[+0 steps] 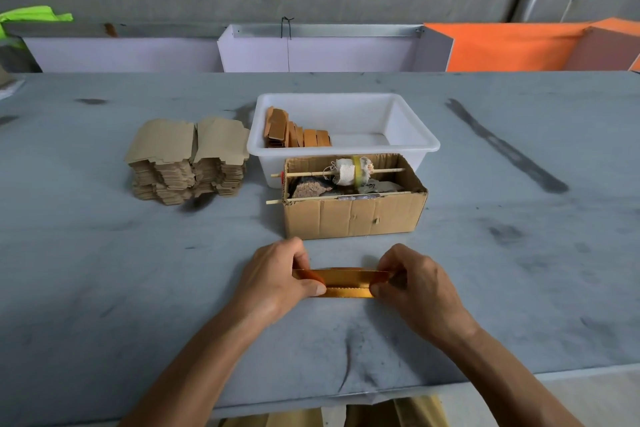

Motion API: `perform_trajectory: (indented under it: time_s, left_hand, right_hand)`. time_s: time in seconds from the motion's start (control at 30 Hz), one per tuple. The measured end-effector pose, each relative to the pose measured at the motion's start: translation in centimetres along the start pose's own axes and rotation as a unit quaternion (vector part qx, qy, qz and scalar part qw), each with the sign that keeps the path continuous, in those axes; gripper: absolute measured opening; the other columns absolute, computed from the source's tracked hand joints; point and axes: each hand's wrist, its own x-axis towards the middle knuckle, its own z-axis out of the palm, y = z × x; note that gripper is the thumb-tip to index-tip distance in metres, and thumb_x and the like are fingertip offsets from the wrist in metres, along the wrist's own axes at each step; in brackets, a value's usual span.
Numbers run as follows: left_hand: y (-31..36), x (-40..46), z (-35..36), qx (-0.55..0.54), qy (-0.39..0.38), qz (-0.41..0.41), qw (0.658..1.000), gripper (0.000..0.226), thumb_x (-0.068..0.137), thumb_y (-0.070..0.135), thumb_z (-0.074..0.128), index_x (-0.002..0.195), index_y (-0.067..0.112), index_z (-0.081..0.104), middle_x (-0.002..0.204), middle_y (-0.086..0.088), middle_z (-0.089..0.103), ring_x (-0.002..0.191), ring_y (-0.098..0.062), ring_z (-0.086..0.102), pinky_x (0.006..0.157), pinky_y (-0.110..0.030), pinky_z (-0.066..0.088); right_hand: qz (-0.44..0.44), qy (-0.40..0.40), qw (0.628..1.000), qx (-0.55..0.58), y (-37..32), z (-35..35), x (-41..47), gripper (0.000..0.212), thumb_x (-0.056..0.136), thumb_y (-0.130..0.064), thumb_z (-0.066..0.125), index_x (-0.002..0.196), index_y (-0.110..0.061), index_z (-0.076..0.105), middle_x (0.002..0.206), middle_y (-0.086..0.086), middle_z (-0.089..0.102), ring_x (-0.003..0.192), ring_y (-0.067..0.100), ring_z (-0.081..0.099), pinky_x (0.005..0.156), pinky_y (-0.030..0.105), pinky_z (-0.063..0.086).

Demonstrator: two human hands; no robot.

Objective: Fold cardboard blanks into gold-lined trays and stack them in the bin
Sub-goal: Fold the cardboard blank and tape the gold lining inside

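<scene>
Both forearms reach in from the near edge of the grey worktable (104, 253), and between them the left hand (277, 274) and right hand (415, 279) pinch the two ends of a gold-lined blank (341, 282), thumbs on the near side and fingers curled over the far side, with its long flap standing up from the table. Beyond the fingertips sits a white plastic bin (412, 135) holding a short row of finished trays (298, 135) leaning on edge at its left end. Just in front of the bin, nearer the fingers, is an open cardboard box (353, 218) with sticks, stones and a wrapped spool inside. Off to the left of the fingers, well apart, stands the stack of flat cardboard blanks (188, 159). The risk, as I judge it, is uneven pressure between the two hands: that could skew the crease or crumple the thin gold lining, leaving a tray that will not sit square in the row.
</scene>
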Motion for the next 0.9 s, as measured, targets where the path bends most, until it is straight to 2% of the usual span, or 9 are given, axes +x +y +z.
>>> perform_trajectory:
  time_s: [0.07, 0.17, 0.3, 0.4, 0.5, 0.6, 0.67, 0.8, 0.9]
  left_hand:
    - [0.0, -0.3, 0.0, -0.024, 0.010, 0.023, 0.999, 0.034, 0.065, 0.030, 0.082, 0.070, 0.025, 0.049, 0.069, 0.009, 0.055, 0.064, -0.008, 0.049, 0.053, -0.022, 0.035]
    - [-0.2, -0.9, 0.2, -0.069, 0.043, 0.075, 0.994, 0.036, 0.063, 0.023, 0.083, 0.071, 0.024, 0.048, 0.066, 0.007, 0.058, 0.059, -0.007, 0.049, 0.054, -0.019, 0.037]
    - [-0.2, -1.7, 0.6, -0.072, 0.100, 0.130, 0.984, 0.040, 0.065, 0.012, 0.083, 0.068, 0.028, 0.046, 0.063, 0.009, 0.053, 0.058, -0.009, 0.049, 0.055, -0.021, 0.039]
    - [-0.1, -2.1, 0.4, -0.028, 0.196, 0.246, 0.949, 0.025, 0.068, 0.006, 0.075, 0.066, 0.013, 0.051, 0.067, 0.007, 0.051, 0.064, -0.012, 0.049, 0.059, -0.026, 0.041]
    - [0.0, -2.4, 0.3, 0.020, 0.263, 0.338, 0.903, 0.020, 0.080, -0.002, 0.062, 0.064, 0.006, 0.054, 0.071, -0.002, 0.054, 0.071, -0.020, 0.052, 0.066, -0.030, 0.043]
    - [0.2, -2.5, 0.5, 0.011, 0.305, 0.361, 0.881, 0.022, 0.081, -0.006, 0.060, 0.063, 0.004, 0.054, 0.073, -0.005, 0.056, 0.075, -0.021, 0.053, 0.068, -0.031, 0.044]
    - [0.2, -2.6, 0.8, -0.003, 0.310, 0.366, 0.877, 0.022, 0.081, -0.007, 0.060, 0.062, 0.003, 0.054, 0.073, -0.006, 0.057, 0.075, -0.022, 0.054, 0.068, -0.031, 0.044]
    - [0.3, -2.6, 0.8, -0.021, 0.299, 0.367, 0.881, 0.021, 0.080, -0.005, 0.063, 0.062, 0.002, 0.054, 0.073, -0.006, 0.057, 0.075, -0.022, 0.054, 0.067, -0.033, 0.045]
    - [0.4, -2.9, 0.1, -0.100, 0.256, 0.324, 0.905, 0.018, 0.076, 0.020, 0.072, 0.072, 0.008, 0.059, 0.083, 0.000, 0.060, 0.082, -0.017, 0.057, 0.075, -0.026, 0.046]
  right_hand:
    - [-0.017, 0.015, 0.999, 0.039, 0.2, -0.1, -0.4, 0.022, 0.075, -0.012, 0.073, 0.080, -0.021, 0.054, 0.067, -0.008, 0.052, 0.062, 0.009, 0.046, 0.053, 0.022, 0.037]
    - [-0.049, 0.043, 0.993, 0.094, 0.5, -0.3, -0.8, 0.020, 0.078, -0.009, 0.072, 0.079, -0.020, 0.056, 0.072, -0.005, 0.057, 0.067, 0.010, 0.051, 0.059, 0.027, 0.045]
    - [-0.076, 0.068, 0.985, 0.136, 0.4, -0.2, -1.4, 0.023, 0.081, -0.007, 0.069, 0.079, -0.025, 0.055, 0.076, -0.007, 0.059, 0.078, 0.007, 0.056, 0.069, 0.020, 0.049]
    - [-0.083, 0.128, 0.978, 0.145, 0.1, 0.0, -1.8, 0.028, 0.077, -0.006, 0.073, 0.085, -0.027, 0.057, 0.085, -0.014, 0.060, 0.086, 0.003, 0.056, 0.073, 0.013, 0.044]
    - [-0.041, 0.189, 0.956, 0.219, -0.2, 0.1, -2.2, 0.035, 0.070, -0.011, 0.079, 0.092, -0.028, 0.058, 0.099, -0.009, 0.062, 0.094, 0.003, 0.058, 0.074, 0.017, 0.047]
    - [0.012, 0.114, 0.907, 0.404, -1.1, 0.1, -2.7, 0.034, 0.065, -0.017, 0.079, 0.092, -0.027, 0.063, 0.098, 0.006, 0.067, 0.087, 0.013, 0.066, 0.070, 0.024, 0.052]
    - [0.022, 0.055, 0.873, 0.483, -1.5, 0.1, -2.9, 0.032, 0.061, -0.019, 0.078, 0.090, -0.028, 0.066, 0.085, 0.009, 0.070, 0.078, 0.017, 0.068, 0.066, 0.021, 0.052]
    - [0.009, 0.021, 0.832, 0.555, -1.6, -0.5, -2.6, 0.024, 0.056, -0.018, 0.079, 0.078, -0.020, 0.071, 0.075, 0.007, 0.070, 0.074, 0.021, 0.067, 0.063, 0.018, 0.050]
    - [-0.007, 0.026, 0.837, 0.547, -1.6, -0.9, -2.5, 0.017, 0.055, -0.017, 0.078, 0.071, -0.018, 0.072, 0.073, 0.006, 0.070, 0.075, 0.021, 0.067, 0.066, 0.018, 0.052]
